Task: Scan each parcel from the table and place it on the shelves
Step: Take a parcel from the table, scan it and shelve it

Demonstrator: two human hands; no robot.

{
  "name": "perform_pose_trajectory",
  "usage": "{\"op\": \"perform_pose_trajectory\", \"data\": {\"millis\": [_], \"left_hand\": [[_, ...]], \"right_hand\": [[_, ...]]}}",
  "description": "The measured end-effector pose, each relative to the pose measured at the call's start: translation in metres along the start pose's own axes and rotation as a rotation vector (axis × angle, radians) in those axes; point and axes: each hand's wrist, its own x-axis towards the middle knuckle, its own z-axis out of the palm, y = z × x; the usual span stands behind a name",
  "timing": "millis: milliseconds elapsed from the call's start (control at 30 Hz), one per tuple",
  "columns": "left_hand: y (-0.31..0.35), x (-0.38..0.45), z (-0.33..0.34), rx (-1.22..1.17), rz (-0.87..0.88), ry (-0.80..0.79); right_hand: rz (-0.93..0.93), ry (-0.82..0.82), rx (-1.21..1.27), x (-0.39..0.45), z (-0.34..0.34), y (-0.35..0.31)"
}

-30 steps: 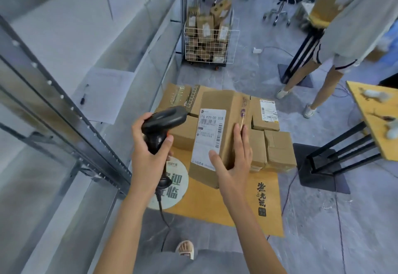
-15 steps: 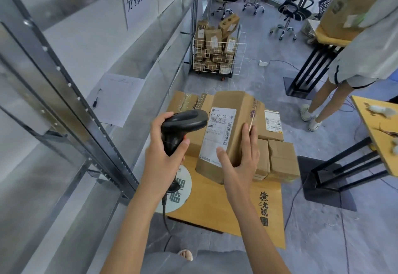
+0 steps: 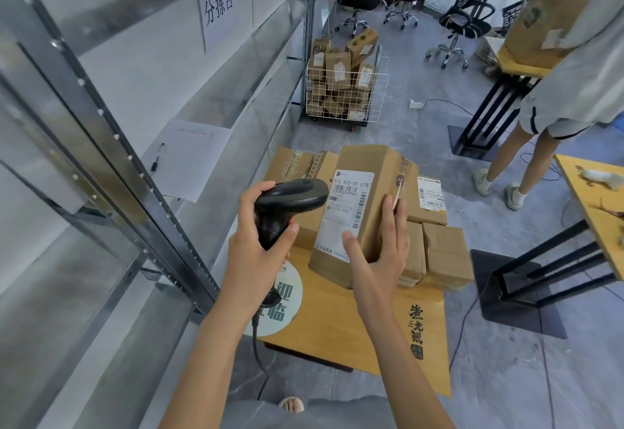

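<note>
tall brown parcel [image 3: 368, 206], white barcode label [image 3: 346, 212]

Matt brown cardboard parcel [image 3: 364, 206] with white paper label [image 3: 344, 216]; matt black plastic scanner [image 3: 287, 206]; shiny metal shelves [image 3: 111, 145].

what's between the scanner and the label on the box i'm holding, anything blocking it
Nothing visible. The left hand holds the scanner just left of the parcel, nose toward its label. The right hand grips the parcel's lower right; its thumb covers only the label's bottom corner, below the barcode.
</note>
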Motion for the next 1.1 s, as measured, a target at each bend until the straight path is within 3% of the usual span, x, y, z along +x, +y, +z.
{"op": "perform_pose_trajectory", "data": {"millis": [900,1100], "left_hand": [[-0.009,0.002,-0.012,0.009,0.01,0.026],[-0.009,-0.008,-0.025,0.041,-0.03,0.101]], "right_hand": [[0.012,-0.019,-0.013,0.001,0.008,-0.005],[0.014,-0.082,0.029,-0.001,0.013,-0.011]]}}
